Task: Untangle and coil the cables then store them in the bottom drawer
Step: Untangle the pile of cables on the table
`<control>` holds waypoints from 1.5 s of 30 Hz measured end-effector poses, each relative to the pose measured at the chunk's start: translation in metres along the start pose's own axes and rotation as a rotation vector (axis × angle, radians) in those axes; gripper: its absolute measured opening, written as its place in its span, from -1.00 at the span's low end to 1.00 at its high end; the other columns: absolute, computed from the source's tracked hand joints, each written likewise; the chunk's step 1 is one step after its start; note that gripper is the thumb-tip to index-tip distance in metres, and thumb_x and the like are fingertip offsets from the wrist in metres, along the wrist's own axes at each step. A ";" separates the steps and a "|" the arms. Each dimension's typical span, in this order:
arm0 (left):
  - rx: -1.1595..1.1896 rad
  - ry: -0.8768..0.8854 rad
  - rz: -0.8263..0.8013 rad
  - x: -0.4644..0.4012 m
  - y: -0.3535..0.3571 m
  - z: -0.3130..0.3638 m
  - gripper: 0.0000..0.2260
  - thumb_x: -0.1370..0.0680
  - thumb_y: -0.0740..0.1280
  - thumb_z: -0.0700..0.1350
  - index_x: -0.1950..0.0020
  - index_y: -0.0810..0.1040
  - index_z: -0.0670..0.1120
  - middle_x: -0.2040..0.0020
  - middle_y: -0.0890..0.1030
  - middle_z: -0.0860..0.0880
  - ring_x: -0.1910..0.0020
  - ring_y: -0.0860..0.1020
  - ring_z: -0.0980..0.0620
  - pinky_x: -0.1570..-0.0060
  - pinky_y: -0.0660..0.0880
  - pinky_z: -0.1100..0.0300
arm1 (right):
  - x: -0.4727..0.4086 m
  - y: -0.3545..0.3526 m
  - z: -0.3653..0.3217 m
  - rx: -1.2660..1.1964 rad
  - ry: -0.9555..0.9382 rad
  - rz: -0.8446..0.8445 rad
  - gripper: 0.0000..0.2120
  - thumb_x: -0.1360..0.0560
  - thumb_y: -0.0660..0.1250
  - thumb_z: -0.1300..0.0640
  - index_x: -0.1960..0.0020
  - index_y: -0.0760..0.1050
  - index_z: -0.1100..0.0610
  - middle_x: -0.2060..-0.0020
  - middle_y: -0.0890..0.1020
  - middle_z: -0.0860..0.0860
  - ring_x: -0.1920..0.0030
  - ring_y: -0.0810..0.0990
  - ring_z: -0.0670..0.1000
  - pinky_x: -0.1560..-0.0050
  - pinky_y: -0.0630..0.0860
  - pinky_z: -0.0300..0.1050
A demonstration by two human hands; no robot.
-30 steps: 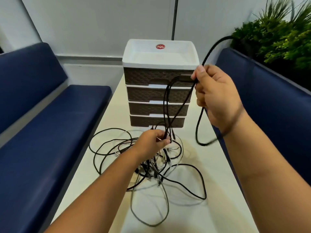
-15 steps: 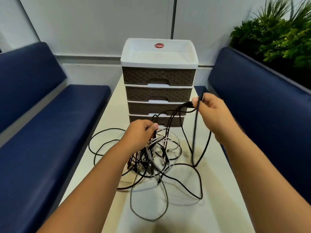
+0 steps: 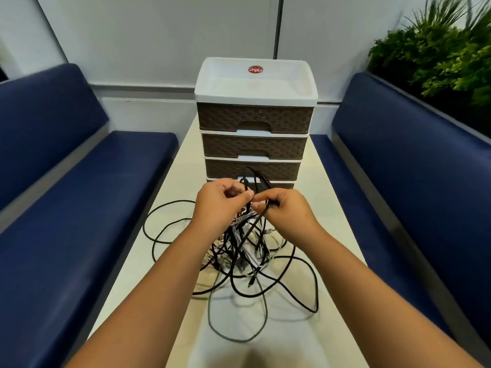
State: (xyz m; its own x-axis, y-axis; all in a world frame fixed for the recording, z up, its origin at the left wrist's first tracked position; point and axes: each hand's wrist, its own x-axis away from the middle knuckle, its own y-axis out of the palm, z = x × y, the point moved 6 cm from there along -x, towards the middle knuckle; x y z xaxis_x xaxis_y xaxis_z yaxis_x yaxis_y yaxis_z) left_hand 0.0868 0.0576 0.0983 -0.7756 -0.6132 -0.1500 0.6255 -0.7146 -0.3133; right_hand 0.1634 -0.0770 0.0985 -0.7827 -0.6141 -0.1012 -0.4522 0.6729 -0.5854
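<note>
A tangle of black, grey and white cables point(image 3: 240, 251) lies on the cream table point(image 3: 329, 229) in front of a brown-and-white drawer unit point(image 3: 255, 134). My left hand point(image 3: 220, 205) and my right hand point(image 3: 287, 211) meet above the knot, just in front of the unit's lowest drawer point(image 3: 284, 185), which they mostly hide. Each hand pinches black cable strands that rise from the pile. Loose loops spread left, right and toward me on the table. All drawers look closed.
Blue benches run along both sides of the narrow table, the left bench point(image 3: 79, 197) and the right bench point(image 3: 414, 181). Green plants point(image 3: 438, 51) stand behind the right bench. A white wall is behind the drawer unit.
My right hand came down and left from beside the top drawer with the black cable and now meets my left hand above the tangle. The cable arc that stood in the air has dropped.
</note>
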 end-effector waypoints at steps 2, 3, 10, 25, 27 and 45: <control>0.015 -0.015 0.001 0.000 -0.002 0.001 -0.93 -0.43 0.51 -0.13 0.21 0.65 -0.04 0.33 0.64 0.04 0.34 0.57 0.16 0.21 0.56 0.11 | 0.000 0.001 -0.003 0.050 -0.026 0.061 -0.97 -0.46 0.46 0.01 0.10 0.66 -0.06 0.20 0.65 -0.15 0.20 0.57 -0.13 0.11 0.55 -0.07; 0.015 -0.018 -0.009 0.001 -0.002 0.003 -0.93 -0.43 0.51 -0.14 0.21 0.64 -0.05 0.34 0.63 0.02 0.35 0.56 0.16 0.23 0.53 0.13 | 0.001 0.001 -0.005 0.069 -0.037 0.095 -0.95 -0.45 0.46 0.00 0.12 0.65 -0.05 0.20 0.64 -0.14 0.19 0.56 -0.12 0.12 0.54 -0.06; -0.060 0.096 -0.048 0.005 -0.003 0.019 -0.92 -0.48 0.46 -0.08 0.21 0.63 -0.02 0.30 0.63 0.03 0.26 0.59 0.12 0.17 0.53 0.21 | 0.001 0.009 -0.013 0.196 -0.087 0.097 -0.87 -0.52 0.36 -0.02 0.05 0.66 0.00 0.14 0.62 -0.03 0.17 0.57 0.04 0.18 0.56 -0.02; -0.593 0.492 -0.056 0.042 0.024 -0.020 -0.81 -0.44 0.39 -0.16 0.05 0.44 0.05 0.15 0.39 0.21 0.14 0.39 0.07 0.22 0.29 0.21 | -0.013 -0.011 0.004 -0.219 0.163 0.195 -0.78 -0.49 0.43 0.03 0.25 0.65 0.13 0.30 0.65 0.11 0.18 0.62 0.06 0.07 0.53 -0.07; -0.636 0.603 -0.048 0.049 0.028 -0.013 -0.80 -0.38 0.43 -0.23 0.06 0.51 -0.04 0.15 0.48 0.06 0.18 0.43 0.00 0.25 0.32 0.18 | -0.018 -0.016 0.013 -0.224 0.200 0.222 -0.81 -0.49 0.44 0.03 0.23 0.66 0.11 0.20 0.68 0.12 0.06 0.64 0.12 -0.02 0.54 -0.02; -0.604 0.922 -0.127 0.086 0.026 -0.018 -0.78 -0.35 0.34 -0.26 0.15 0.36 -0.02 0.19 0.51 0.00 0.14 0.40 -0.04 0.16 0.39 0.13 | -0.033 -0.006 0.060 -0.325 0.388 0.305 -0.84 -0.49 0.45 0.02 0.24 0.65 0.05 0.10 0.66 0.04 0.04 0.57 0.06 -0.01 0.45 -0.06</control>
State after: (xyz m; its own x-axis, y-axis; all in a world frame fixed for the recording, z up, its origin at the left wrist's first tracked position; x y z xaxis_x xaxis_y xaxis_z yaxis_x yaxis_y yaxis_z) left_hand 0.0347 -0.0074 0.0608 -0.7542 0.1184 -0.6459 0.5873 -0.3186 -0.7441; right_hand 0.2171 -0.0857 0.0572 -0.9694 -0.2188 0.1111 -0.2424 0.9247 -0.2935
